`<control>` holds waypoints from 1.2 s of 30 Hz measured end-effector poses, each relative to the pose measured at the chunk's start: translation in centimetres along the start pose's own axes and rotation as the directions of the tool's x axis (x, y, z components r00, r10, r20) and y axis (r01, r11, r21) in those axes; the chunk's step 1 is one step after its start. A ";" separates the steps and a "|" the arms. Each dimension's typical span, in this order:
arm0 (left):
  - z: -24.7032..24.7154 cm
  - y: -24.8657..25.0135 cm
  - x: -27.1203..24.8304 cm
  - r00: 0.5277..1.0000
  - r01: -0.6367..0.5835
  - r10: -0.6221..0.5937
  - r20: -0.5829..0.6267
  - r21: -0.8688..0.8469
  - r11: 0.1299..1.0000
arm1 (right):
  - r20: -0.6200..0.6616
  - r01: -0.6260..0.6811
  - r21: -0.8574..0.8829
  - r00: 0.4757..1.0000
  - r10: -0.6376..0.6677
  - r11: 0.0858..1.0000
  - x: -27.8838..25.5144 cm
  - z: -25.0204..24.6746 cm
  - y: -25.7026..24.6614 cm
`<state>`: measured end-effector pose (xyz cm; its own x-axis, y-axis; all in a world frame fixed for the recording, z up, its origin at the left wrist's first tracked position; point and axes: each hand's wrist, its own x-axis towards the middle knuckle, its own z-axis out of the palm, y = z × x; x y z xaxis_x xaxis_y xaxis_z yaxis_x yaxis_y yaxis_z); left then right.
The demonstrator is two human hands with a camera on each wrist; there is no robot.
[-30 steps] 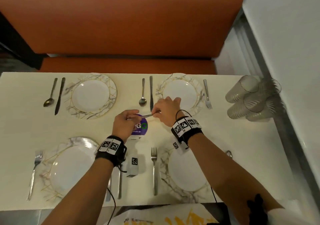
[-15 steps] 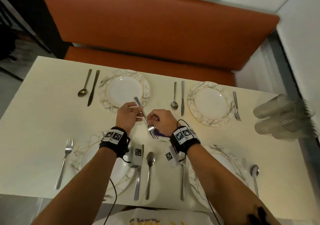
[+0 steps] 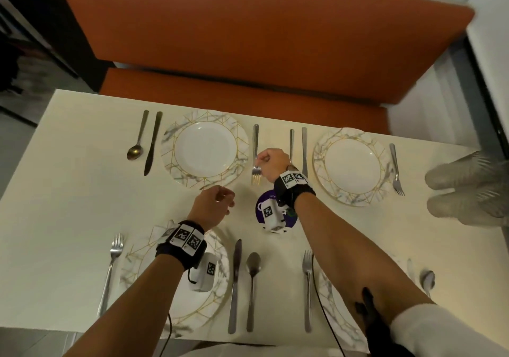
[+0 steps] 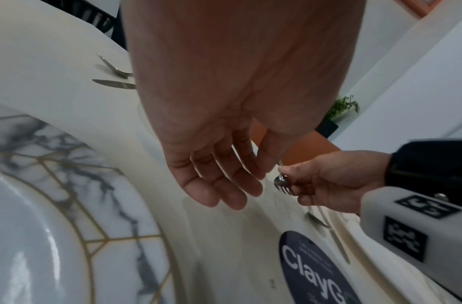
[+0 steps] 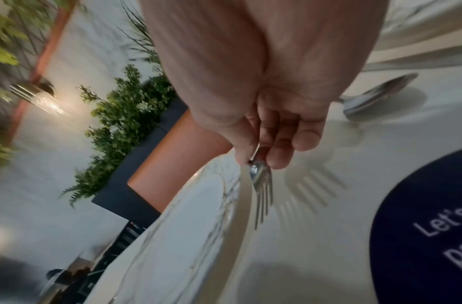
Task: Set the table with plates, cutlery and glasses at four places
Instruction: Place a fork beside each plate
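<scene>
Orange upholstered bench [image 3: 261, 26] ran along the 12 o'clock edge of the cream rectangular table [image 3: 68, 191]; head view looked down on four places.

Left to right, far row: tarnished metal spoon [image 3: 135, 151] and dark-bladed table knife [image 3: 152, 144] lay side by side at 9 o'clock of the far-left marbled white plate with gold lines [image 3: 205, 148]. Silver dinner fork [image 3: 256, 161] sat at that plate's 3 o'clock, tines toward the person, just beside the rim without clearly touching it.

Grip: left hand [image 3: 213, 205] hovered empty at the plate's 5 o'clock, fingers [image 4: 219, 185] loosely curled, holding nothing. Right hand [image 3: 271, 164] pinched the fork low on its neck, thumb and fingers closed tight around it; the wrist view showed the tines [image 5: 262, 197] casting a separate shadow, so that end looked slightly raised. Whether the handle end rested on the table could not be told.

Further right: a second spoon-and-knife pair [image 3: 298, 147], partly hidden by the wrist, then the far-right marbled plate [image 3: 352, 165], then the stacked clear plastic cups lying on their sides [image 3: 468, 188] at the table's 3 o'clock edge.

Risks, as judged:
- A skewed release could ride the fork onto the plate rim, or knock it crooked.
- The withdrawing wrist, with its camera block, could sweep the spoon and knife beneath it.
- Cups, on their sides near the edge, could roll if bumped.

No glasses stood at any place yet.
</scene>
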<state>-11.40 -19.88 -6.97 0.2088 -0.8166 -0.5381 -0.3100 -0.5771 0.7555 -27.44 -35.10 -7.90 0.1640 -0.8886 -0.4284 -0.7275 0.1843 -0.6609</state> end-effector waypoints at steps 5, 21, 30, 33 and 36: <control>-0.6 -1.3 0.4 1.000 0.024 -0.024 0.019 0.018 1.000 | 0.005 -0.085 -0.058 0.996 0.085 0.995 2.4 1.2 -0.1; -0.6 -1.6 1.2 1.000 0.018 -0.018 0.020 -0.012 1.000 | -0.048 -0.128 -0.168 0.991 0.121 0.977 4.5 2.9 0.1; -0.8 -1.4 1.0 1.000 0.009 -0.008 0.019 -0.014 1.000 | -0.045 -0.140 -0.167 0.990 0.134 0.976 4.3 3.0 0.1; -0.7 -1.4 0.9 1.000 0.010 -0.010 0.015 -0.017 1.000 | -0.056 -0.161 -0.152 0.986 0.154 0.975 4.3 3.0 0.0; -0.8 -1.4 0.9 1.000 0.006 -0.006 0.016 -0.018 1.000 | -0.056 -0.180 -0.158 0.983 0.173 0.971 4.2 3.0 0.1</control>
<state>-10.01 -19.79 -8.25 0.1961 -0.8129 -0.5483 -0.2923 -0.5822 0.7587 -24.84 -37.52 -11.64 -0.0018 -0.8652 -0.5014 -0.8409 0.2727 -0.4675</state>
